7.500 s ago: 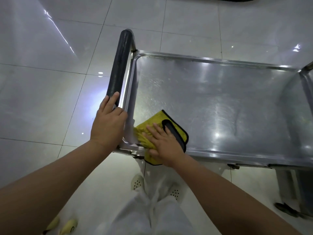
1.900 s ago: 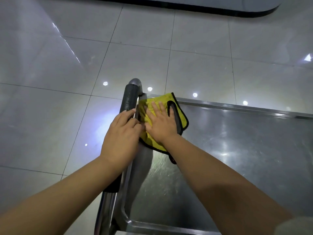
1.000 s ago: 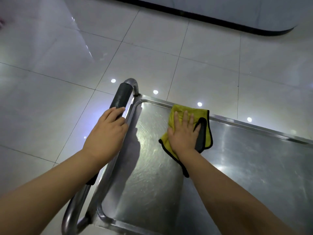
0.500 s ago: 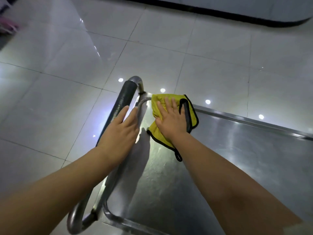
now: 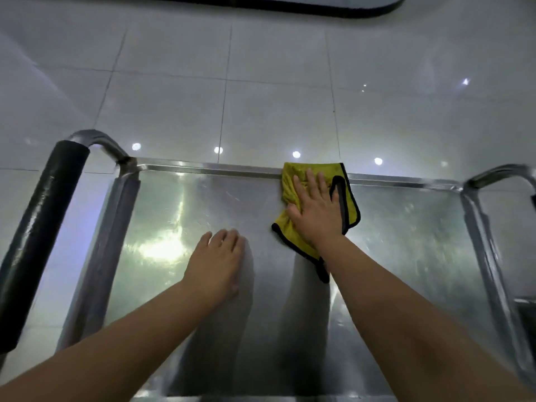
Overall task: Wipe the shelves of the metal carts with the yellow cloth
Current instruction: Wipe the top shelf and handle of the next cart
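The top shelf of the metal cart (image 5: pixel 412 245) fills the lower view, shiny and reflective. A yellow cloth with black edging (image 5: pixel 293 181) lies flat against the shelf's far rim, right of centre. My right hand (image 5: pixel 314 210) presses on the cloth with its fingers straight and spread. My left hand (image 5: pixel 216 264) rests flat on the bare shelf to the left of the cloth, holding nothing.
A black padded handle (image 5: pixel 43 224) runs along the cart's left end. A bare metal handle loop (image 5: pixel 499 172) curves up at the right end. White glossy floor tiles (image 5: pixel 275 105) lie beyond the cart, and a dark curved base (image 5: pixel 261 2) sits at the top.
My left hand has left the black handle and now lies on the shelf. My right hand has slid the cloth rightward along the far rim. The view has shifted right.
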`<state>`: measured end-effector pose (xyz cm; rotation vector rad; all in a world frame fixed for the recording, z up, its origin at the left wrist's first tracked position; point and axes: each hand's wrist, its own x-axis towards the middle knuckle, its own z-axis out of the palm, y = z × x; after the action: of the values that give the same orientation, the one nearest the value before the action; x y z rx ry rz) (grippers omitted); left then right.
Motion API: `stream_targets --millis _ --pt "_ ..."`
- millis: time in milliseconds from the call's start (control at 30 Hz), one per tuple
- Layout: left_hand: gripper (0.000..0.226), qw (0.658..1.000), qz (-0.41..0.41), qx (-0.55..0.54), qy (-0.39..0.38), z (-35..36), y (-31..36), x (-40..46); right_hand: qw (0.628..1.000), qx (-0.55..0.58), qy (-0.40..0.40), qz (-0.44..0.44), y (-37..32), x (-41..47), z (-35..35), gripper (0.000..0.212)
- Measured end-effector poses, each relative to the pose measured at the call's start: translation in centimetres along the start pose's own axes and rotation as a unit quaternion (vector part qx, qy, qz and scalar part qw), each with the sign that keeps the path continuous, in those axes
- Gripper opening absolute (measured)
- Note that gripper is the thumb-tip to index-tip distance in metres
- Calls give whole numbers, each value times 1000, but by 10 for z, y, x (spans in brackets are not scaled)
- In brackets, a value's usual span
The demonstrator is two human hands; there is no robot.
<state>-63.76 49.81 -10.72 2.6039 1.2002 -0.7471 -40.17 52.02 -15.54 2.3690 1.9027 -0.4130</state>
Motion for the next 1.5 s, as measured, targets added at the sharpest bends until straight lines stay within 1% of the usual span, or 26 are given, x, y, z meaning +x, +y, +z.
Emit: stream_targets --millis 67,133,233,367,467,567,667,767,833,967,1067,1200,1267,1367,1500 --pt "101 999 -18 18 -19 -1 17 6 1000 -5 3 16 39 -3 -3 76" --pt "104 998 -31 38 -42 -6 29 10 999 -6 5 37 76 -8 -5 81" --pt "105 996 -45 52 -59 -9 43 15 996 1 7 83 130 -18 -10 77" --pt "109 997 -42 17 -65 -13 50 19 988 24 20 152 187 -36 -19 75" --pt "111 997 -37 -15 -67 -14 52 16 978 49 28 199 204 -49 -20 74" --pt "111 997 -33 -35 -57 -10 49 12 973 41 28 227 186 -55 -13 64" --pt "110 997 -31 -58 -42 -8 45 11 977 25 21 209 147 -57 -5 64" --pt "110 996 -25 -81 -22 -3 39 11 990 6 9 142 91 -56 5 65" --pt "109 995 -21 -101 -6 1 36 7 996 -5 -5 92 49 -53 12 69" --pt "107 982 -47 -178 30 14 28 -8 1000 4 1 -11 -26 -56 25 76" --pt "110 972 -59 -223 35 21 18 -12 997 6 13 -77 -58 -69 37 70" --pt "112 976 -45 -212 11 23 11 -12 989 2 42 -142 -50 -89 48 63" --pt "110 978 -42 -206 5 22 11 -14 989 1 40 -140 -34 -96 47 63" --pt "109 981 -41 -190 -3 20 13 -15 996 15 34 -75 -2 -105 41 65" --pt "107 986 -47 -158 -13 17 17 -15 999 1 30 27 55 -113 31 68"
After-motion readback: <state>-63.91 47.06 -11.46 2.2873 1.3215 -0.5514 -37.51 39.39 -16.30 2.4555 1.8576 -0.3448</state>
